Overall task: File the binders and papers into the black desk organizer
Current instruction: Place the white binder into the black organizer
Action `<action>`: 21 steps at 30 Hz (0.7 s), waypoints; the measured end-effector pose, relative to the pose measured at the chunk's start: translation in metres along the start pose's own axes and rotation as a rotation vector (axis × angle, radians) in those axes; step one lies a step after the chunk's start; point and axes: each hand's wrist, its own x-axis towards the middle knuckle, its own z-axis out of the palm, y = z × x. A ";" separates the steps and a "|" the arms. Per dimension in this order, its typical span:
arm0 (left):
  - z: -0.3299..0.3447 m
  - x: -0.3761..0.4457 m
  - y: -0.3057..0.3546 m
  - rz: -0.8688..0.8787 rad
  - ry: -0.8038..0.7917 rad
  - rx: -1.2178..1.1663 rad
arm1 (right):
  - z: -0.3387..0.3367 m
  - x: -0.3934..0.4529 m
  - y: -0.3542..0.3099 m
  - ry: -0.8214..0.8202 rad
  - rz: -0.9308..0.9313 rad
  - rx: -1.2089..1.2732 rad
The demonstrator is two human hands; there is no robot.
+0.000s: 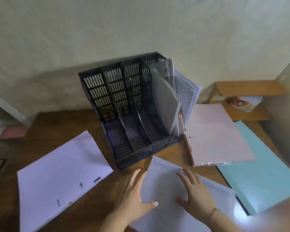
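The black desk organizer (pixel 124 114) stands at the back of the wooden desk, with grey folders and papers (pixel 164 101) leaning in its rightmost slot. In front of it lies a translucent white punched binder (pixel 164 186). My left hand (pixel 136 195) rests at its left edge, thumb on top. My right hand (pixel 196 193) lies flat on it, fingers spread. A white paper stack (pixel 60 173) with clips lies at the left, a pink binder (pixel 216 133) at the right, and a light blue folder (pixel 261 173) at the far right.
Perforated white sheets (pixel 187 92) lean outside the organizer's right wall. A wooden shelf unit (pixel 241 91) stands behind at the right. A pink item (pixel 12 131) sits off the desk's left edge. A pale wall lies behind.
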 end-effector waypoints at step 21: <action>0.011 -0.020 -0.015 -0.211 0.198 -0.347 | -0.081 0.019 0.032 -0.326 -0.144 0.906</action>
